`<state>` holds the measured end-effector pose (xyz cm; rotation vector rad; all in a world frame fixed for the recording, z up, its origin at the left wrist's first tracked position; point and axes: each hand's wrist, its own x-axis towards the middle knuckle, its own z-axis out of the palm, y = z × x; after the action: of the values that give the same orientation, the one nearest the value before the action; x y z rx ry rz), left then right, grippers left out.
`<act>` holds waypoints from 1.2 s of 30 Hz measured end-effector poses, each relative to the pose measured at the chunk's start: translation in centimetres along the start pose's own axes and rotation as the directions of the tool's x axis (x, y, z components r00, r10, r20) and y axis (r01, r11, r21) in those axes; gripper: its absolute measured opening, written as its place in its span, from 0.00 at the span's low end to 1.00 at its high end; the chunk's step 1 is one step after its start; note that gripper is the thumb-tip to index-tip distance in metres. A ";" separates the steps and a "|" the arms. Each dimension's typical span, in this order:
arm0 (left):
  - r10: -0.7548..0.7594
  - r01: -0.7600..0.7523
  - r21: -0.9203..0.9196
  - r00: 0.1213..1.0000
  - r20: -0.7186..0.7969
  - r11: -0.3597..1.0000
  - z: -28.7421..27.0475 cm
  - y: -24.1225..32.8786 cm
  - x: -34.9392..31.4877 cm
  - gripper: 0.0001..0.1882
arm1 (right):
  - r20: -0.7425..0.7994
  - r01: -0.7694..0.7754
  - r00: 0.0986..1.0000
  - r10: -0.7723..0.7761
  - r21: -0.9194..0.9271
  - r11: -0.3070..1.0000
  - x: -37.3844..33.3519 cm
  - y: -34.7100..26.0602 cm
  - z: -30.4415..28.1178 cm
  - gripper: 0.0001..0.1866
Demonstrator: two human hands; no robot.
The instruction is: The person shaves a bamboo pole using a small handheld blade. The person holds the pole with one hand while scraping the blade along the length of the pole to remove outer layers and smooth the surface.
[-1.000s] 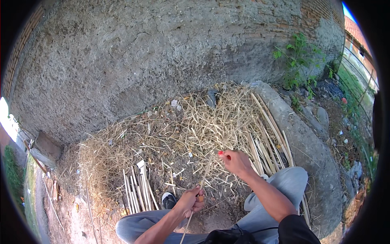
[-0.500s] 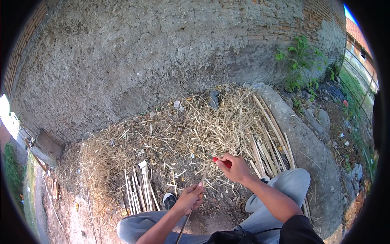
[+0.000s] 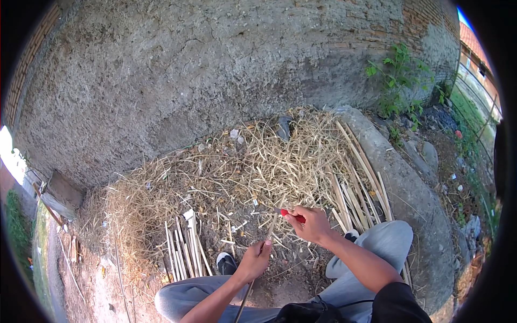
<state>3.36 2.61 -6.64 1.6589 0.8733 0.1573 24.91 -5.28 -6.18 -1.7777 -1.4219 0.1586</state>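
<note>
My left hand (image 3: 255,260) is closed round a thin bamboo strip (image 3: 272,228). The strip slants up and away from the fist, and its lower end runs back past my left forearm between my legs. My right hand (image 3: 311,223) grips a red-handled knife (image 3: 299,216), the fingers hiding part of the handle. Its short dark blade points left and lies at the upper end of the strip, seemingly touching it. Pale shavings (image 3: 285,177) cover the ground beyond both hands.
Split bamboo strips (image 3: 184,248) lie bundled by my left shoe (image 3: 226,265). More strips (image 3: 353,202) lie at the right, beside a large stone slab (image 3: 412,207). A rough wall (image 3: 215,81) stands ahead, with a leafy plant (image 3: 398,81) at its foot.
My right hand with the knife has shifted very slightly left. My left hand keeps its grip on the strip, its wrist turned a little.
</note>
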 end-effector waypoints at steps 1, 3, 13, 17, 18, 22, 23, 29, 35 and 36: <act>0.001 -0.001 0.000 1.000 0.002 1.000 0.1 -0.2 0.1 0.20 | -0.001 -0.001 1.000 0.001 -0.001 1.000 -0.1 0.2 0.1 0.14; -0.031 0.034 0.042 0.997 -0.069 0.999 0.3 -0.3 0.0 0.25 | -0.021 0.007 1.000 -0.007 0.021 1.000 -0.3 0.6 0.5 0.14; -0.263 0.334 -0.297 0.931 0.253 0.895 -1.5 2.9 -0.5 0.25 | 0.082 -0.378 0.878 0.471 0.723 0.579 0.5 1.4 0.9 0.13; -0.279 0.415 -0.436 0.897 0.343 0.798 -2.0 2.8 0.0 0.27 | 0.018 -0.351 0.893 0.449 0.652 0.672 0.6 1.4 0.3 0.13; -0.258 0.397 -0.462 0.906 0.336 0.793 -1.9 2.6 0.1 0.25 | 0.017 -0.351 0.893 0.450 0.653 0.671 0.6 1.4 0.2 0.13; -0.243 0.353 -0.543 0.933 0.266 0.762 -1.7 3.3 -0.2 0.19 | 0.017 -0.332 0.923 0.384 0.540 0.773 0.2 1.5 0.3 0.14; -0.242 0.353 -0.542 0.933 0.267 0.763 -1.6 3.3 -0.1 0.19 | 0.012 -0.313 0.933 0.359 0.520 0.795 0.0 1.6 0.4 0.14; -0.227 0.324 -0.608 0.946 0.233 0.725 -1.5 2.3 0.4 0.13 | 0.026 -0.210 0.977 0.214 0.325 0.922 -0.4 1.8 0.9 0.15; -0.178 0.235 -0.598 0.972 0.153 0.766 -0.9 1.5 0.2 0.14 | 0.060 -0.250 0.968 0.242 0.246 0.937 -0.2 0.0 0.2 0.15; -0.164 0.204 -0.555 0.979 0.121 0.806 -0.7 1.5 0.2 0.14 | 0.061 -0.251 0.968 0.243 0.244 0.937 -0.1 0.1 0.2 0.15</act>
<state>3.81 3.28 -5.17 1.0087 0.8301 0.2025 24.80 -5.25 -6.39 -1.7407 -1.1370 0.4781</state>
